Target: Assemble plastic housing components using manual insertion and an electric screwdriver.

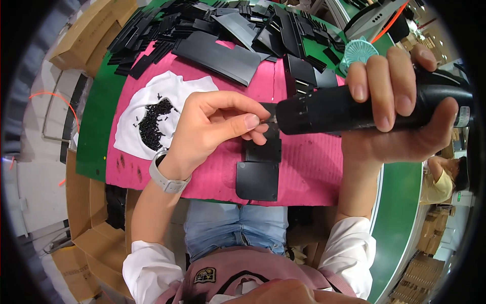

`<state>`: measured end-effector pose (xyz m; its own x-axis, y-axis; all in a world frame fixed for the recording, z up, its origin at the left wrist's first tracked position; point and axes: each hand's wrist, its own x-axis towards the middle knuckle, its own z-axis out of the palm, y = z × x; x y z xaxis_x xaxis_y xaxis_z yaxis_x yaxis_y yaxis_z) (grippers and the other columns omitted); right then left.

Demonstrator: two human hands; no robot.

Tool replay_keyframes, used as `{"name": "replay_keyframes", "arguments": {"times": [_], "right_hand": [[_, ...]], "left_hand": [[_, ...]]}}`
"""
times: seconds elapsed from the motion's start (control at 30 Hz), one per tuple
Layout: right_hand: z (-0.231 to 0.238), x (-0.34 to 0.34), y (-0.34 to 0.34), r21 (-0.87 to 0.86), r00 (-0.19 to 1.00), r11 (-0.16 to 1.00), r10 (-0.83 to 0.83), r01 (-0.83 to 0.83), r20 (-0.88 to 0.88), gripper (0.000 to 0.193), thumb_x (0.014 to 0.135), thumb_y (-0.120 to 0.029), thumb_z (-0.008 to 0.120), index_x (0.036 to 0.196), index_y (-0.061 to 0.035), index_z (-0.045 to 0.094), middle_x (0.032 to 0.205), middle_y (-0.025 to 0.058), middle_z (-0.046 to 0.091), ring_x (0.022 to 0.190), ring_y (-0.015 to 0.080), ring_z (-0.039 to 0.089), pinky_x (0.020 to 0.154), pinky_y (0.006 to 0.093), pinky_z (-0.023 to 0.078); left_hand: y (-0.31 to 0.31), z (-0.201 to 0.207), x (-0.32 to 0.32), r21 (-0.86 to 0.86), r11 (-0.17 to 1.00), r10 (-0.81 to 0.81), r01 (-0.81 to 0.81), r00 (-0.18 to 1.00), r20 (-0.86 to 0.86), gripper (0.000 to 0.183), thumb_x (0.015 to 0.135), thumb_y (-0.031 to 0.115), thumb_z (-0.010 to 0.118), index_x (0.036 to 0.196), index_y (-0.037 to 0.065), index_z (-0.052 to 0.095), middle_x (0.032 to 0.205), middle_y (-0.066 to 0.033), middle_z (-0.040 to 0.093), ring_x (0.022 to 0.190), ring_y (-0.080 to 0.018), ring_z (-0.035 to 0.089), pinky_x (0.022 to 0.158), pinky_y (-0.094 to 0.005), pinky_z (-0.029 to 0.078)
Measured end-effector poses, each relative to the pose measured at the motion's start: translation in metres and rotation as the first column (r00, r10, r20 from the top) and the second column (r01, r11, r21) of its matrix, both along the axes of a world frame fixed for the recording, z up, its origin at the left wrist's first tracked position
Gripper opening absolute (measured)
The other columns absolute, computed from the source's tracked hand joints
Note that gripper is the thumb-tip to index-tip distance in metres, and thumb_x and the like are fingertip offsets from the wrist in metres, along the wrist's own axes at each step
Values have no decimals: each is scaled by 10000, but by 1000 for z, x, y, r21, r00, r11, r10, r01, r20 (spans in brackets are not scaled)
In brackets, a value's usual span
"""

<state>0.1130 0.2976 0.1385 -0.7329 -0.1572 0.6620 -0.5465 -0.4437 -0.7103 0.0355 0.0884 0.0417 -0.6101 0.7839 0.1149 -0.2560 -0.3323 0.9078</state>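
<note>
My right hand [390, 106] is wrapped round a black electric screwdriver [324, 109], held level with its nose pointing left. At that nose, the thumb and forefinger of my left hand [217, 119] are pinched together; whatever lies between them is too small to make out. Below the two hands, flat black plates [257, 180] lie on the pink mat, partly hidden by the left fingers. To the left, a heap of small black screws [156, 121] rests on a crumpled white cloth [132, 133], with a few scattered round it.
Many black panels and strips [217, 57] are piled along the far side of the pink mat [309, 177] on a green table [93, 137]. A turquoise fan-like thing [358, 51] stands at the far right. Cardboard boxes [83, 197] stand to the left; another person [439, 180] is at the right.
</note>
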Motion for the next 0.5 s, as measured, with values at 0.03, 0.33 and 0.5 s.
{"name": "replay_keyframes", "arguments": {"times": [0.03, 0.33, 0.5], "right_hand": [[-3, -1, 0, -6, 1000, 1000, -9, 9, 3, 427, 867, -356, 590, 1141, -46, 483, 743, -5, 473, 575, 109, 482, 708, 330, 383], [-7, -9, -6, -61, 999, 998, -28, 27, -16, 401, 873, -368, 550, 1106, -48, 485, 727, -1, 472, 563, 116, 470, 695, 332, 382], [-8, -1, -27, -70, 968, 969, -230, 237, 99, 397, 900, -373, 501, 1122, -44, 490, 733, 3, 465, 562, 114, 453, 688, 331, 383]], "left_hand": [[1, 0, 0, -6, 1000, -9, 9, 1000, 3, 148, 852, 20, 625, 965, -74, 643, 852, -138, 670, 741, -187, 677, 686, -259, 545], [7, -5, 1, -37, 999, 33, -33, 999, -15, 133, 814, -49, 638, 945, -76, 642, 866, -141, 667, 764, -192, 676, 707, -268, 549], [4, -8, 3, -95, 991, 77, -94, 983, -169, 139, 799, -61, 653, 936, -71, 627, 871, -141, 664, 760, -196, 677, 695, -268, 557]]}}
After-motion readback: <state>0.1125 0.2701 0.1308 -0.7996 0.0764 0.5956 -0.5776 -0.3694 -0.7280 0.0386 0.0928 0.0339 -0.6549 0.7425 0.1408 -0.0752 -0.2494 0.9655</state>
